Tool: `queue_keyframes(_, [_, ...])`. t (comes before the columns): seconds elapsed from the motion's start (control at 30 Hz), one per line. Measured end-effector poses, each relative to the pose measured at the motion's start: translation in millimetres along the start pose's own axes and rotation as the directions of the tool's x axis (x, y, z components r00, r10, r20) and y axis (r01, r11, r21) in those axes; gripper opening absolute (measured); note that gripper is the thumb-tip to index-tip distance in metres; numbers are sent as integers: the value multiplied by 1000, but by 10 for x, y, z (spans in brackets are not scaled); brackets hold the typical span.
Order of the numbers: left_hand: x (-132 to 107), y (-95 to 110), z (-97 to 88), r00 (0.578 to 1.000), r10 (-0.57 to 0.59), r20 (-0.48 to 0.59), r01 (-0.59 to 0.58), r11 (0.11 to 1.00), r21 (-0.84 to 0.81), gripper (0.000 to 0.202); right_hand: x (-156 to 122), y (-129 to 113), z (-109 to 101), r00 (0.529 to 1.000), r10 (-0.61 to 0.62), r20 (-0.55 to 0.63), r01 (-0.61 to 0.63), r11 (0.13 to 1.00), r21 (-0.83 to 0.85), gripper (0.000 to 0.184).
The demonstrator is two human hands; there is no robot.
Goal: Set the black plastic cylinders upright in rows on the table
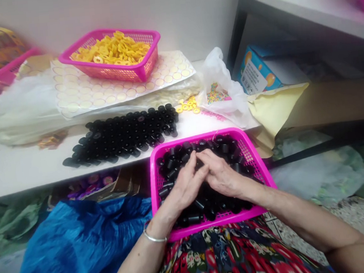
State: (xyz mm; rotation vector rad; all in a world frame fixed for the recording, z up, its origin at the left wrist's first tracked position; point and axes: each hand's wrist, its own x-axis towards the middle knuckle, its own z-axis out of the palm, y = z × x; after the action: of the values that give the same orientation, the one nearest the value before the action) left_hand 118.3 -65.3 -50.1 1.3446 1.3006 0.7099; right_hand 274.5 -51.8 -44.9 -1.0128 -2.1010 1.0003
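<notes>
A pink plastic basket (156,177) full of loose black cylindrical plastic pieces (193,217) rests on my lap against the table edge. Over its middle, my left hand (186,183) and my right hand (221,173) meet at the fingertips. Both hands have their fingers pressed together and bent down toward the black pieces. Whatever lies between or under the fingers is hidden by the hands. On the table just beyond, many similar black pieces (121,135) stand upright in tight slanted rows.
Another pink basket (142,70) of yellow rings (117,48) sits on sticker sheets (176,69) at the back. Loose yellow rings (188,105) lie near a plastic bag (216,72). A blue bag (73,248) hangs at left; a blue box (256,72) stands right.
</notes>
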Motion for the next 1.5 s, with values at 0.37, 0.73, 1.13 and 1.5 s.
queue_keyframes(0.37, [-12, -204, -431, 915, 26, -402, -40, 999, -26, 35, 1106, 565, -285, 971, 148, -188, -210, 904, -372, 31])
queue_keyframes(0.73, [-397, -425, -511, 925, 329, -191, -222, 874, 432, 13, 1607, 769, -172, 983, 136, -124, -176, 885, -431, 35])
queue_keyframes(1.13, [-265, -466, -456, 959, 269, -92, -198, 865, 461, 16, 200, 281, 36, 787, 180, 590, 220, 812, -541, 35])
queue_keyframes(1.5, [92, -454, -384, 955, 284, -82, -141, 681, 719, 9, 270, 337, -113, 781, 407, 474, 16, 745, -666, 23])
